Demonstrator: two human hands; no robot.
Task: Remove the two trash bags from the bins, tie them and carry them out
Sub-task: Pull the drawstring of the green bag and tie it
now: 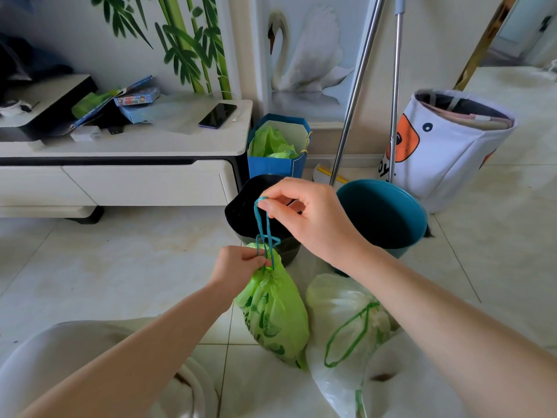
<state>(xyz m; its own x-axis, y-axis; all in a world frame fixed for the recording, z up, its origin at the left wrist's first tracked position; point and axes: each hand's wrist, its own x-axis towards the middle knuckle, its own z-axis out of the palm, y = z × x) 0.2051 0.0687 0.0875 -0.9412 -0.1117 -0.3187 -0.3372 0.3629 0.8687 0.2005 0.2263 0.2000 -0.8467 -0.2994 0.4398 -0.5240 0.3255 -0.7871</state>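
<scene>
Tying now: left hand [241, 262] is pinching the green bag [272, 315] neck, right hand [304, 212] pulling its drawstring [261, 224] up, just before the black bin [256, 212]; white bag [340, 315] beside it, both still awaiting carrying out.

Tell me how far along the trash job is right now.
Done: both bags are out; the black bin and teal bin stand unlined. In hand: left hand pinches the green bag's neck, right hand pulls its drawstring. Left: the white bag, whose drawstring lies slack, then carrying both out.
</scene>
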